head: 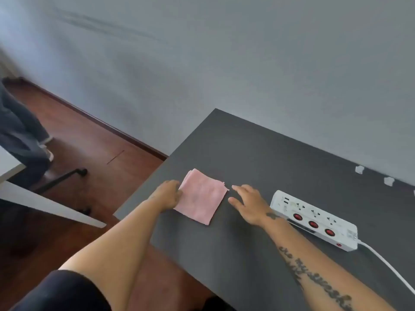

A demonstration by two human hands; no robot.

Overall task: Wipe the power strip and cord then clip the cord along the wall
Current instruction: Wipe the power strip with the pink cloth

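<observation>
Now, widest first: grey wall [247, 63] behind, dark table [235, 254] pushed against it, wood floor [89, 158] off to the left. On the table's right side, white power strip [314, 218] lying flat, three red switches up, white cord [386, 263] trailing away toward the bottom right edge. Nearer the table's left edge, folded pink cloth [202, 196], flat and square, well short of the strip. At the foot of the wall, small white cable clips [359, 169], empty, no cord in them yet.

Left hand [169, 194] touching the cloth's left edge, fingers curled together onto the fabric, looks like a pinch but hard to say for sure. Right hand [249, 204] flat-ish just beside the cloth's right corner, fingers spread, holding nothing, wrist close to the strip's near end.

Wiping not yet begun, by the look of it. Cloth: soft, light, likely to unfold if lifted by one corner, so better gathered across the folded stack. Strip: rigid plastic, light enough to skid under a wipe, best steadied by its long sides, away from the switches. Cord: bendy, springy, best run through the cloth in a loose fist.
</observation>
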